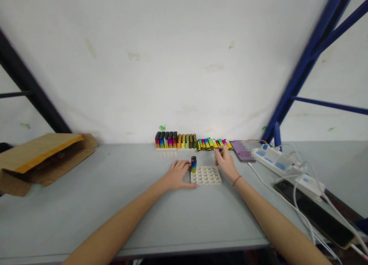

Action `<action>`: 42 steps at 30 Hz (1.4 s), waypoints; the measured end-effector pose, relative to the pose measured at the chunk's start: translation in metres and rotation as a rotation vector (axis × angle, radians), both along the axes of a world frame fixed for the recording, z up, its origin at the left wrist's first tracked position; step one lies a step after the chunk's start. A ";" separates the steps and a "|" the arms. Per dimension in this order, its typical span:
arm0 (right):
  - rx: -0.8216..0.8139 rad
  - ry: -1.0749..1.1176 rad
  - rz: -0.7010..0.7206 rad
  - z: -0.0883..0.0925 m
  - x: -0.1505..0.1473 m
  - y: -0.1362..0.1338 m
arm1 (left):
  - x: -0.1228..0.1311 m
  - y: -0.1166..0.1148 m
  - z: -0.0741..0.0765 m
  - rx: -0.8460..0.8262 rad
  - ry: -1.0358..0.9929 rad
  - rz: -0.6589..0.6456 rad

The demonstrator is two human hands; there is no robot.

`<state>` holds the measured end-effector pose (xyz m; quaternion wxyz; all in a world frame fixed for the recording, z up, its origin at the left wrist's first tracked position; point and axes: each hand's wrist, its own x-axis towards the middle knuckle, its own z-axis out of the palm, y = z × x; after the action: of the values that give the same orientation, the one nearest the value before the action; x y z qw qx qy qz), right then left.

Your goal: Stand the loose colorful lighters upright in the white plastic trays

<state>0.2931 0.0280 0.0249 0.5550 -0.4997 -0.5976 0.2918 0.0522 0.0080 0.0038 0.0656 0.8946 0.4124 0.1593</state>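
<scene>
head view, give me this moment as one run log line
left hand: at left side of white tray; right hand: by lying lighters, grip unclear; white tray: upright lighters in far left corner, most holes empty

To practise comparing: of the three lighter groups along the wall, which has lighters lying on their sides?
The rightmost group of lighters: these lie flat, while the black-topped left group and the middle group stand upright in rows.
</scene>
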 end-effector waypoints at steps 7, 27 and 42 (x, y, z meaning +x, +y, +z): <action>0.171 -0.283 0.322 0.021 -0.020 -0.027 | 0.001 -0.001 0.000 0.004 -0.002 0.011; 0.492 -0.654 0.346 0.008 -0.037 -0.033 | 0.002 -0.001 -0.001 -0.008 0.029 0.018; 0.240 -0.976 -0.200 0.009 0.040 0.060 | 0.002 -0.004 0.004 -0.026 0.046 0.032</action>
<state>0.3333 0.0878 0.0344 0.2898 -0.5650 -0.7659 -0.1008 0.0542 0.0044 0.0074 0.0653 0.8904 0.4300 0.1344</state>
